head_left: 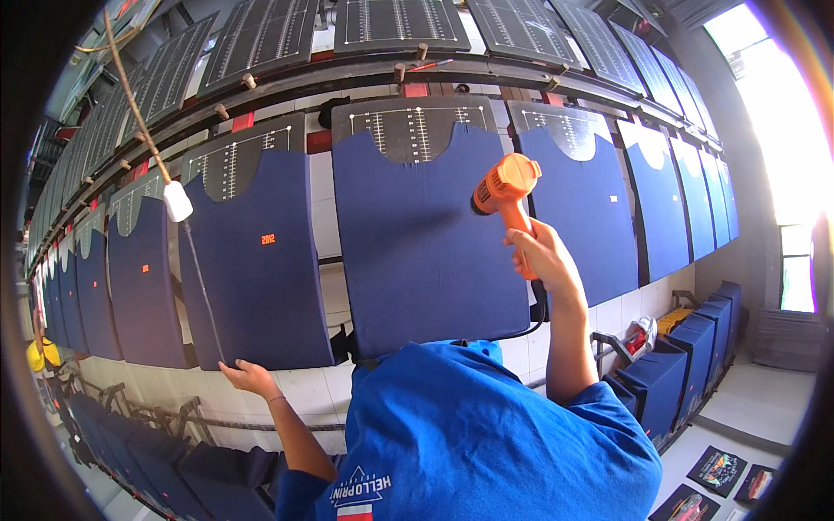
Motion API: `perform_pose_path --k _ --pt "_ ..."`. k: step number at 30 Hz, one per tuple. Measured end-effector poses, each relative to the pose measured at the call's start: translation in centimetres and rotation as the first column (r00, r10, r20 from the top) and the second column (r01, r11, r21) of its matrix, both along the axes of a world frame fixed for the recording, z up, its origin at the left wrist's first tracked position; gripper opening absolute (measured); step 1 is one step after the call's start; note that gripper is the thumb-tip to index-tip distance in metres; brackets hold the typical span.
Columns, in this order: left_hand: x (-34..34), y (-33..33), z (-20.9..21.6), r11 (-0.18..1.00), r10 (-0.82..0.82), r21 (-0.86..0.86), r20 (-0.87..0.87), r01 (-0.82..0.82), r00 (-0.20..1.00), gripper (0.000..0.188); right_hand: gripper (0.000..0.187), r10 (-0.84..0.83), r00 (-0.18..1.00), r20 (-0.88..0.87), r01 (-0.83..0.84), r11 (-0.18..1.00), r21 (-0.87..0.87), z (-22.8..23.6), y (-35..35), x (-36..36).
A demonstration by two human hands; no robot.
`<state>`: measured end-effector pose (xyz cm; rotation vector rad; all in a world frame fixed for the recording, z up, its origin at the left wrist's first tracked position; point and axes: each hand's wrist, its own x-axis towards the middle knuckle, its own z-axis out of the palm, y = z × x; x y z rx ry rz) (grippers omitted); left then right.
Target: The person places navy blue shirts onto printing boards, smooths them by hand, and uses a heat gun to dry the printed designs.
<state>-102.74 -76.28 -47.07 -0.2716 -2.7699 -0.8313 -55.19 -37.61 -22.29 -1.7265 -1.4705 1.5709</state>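
We hold the orange heat gun (502, 187) in our right hand (543, 252), grip closed round its handle, aimed at the middle navy shirt (426, 243), seemingly unprinted; the left hand (249, 378), open, touches the printed neighbour shirt (261, 269).

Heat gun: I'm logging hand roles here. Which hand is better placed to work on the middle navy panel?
Probably the right hand: it grips the orange heat gun, nozzle facing the middle navy panel. The left hand rests low, at the neighbouring panel.
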Motion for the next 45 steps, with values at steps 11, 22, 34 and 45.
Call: perform_pose_path --k 11,22,34,45 --pt "0.1 2.5 -1.8 0.962 0.141 -0.233 -0.023 -0.142 0.99 0.073 0.024 0.043 0.997 0.058 -0.045 0.999 0.024 -0.8 0.0 0.5" --pt "0.2 2.5 -1.7 0.968 0.136 -0.207 -0.028 -0.139 0.99 0.074 0.026 0.038 0.999 0.031 -0.038 0.999 -0.001 -0.6 0.4 0.3" --pt "0.9 3.3 -0.6 0.969 0.139 -0.205 -0.011 -0.138 0.99 0.073 0.025 0.043 0.998 0.054 -0.043 0.999 0.002 -0.4 0.1 0.6" --pt "0.5 2.9 -1.2 0.965 0.143 -0.215 -0.042 -0.149 0.989 0.071 0.021 0.02 0.999 0.031 -0.02 0.999 0.024 -0.8 -0.1 0.9"
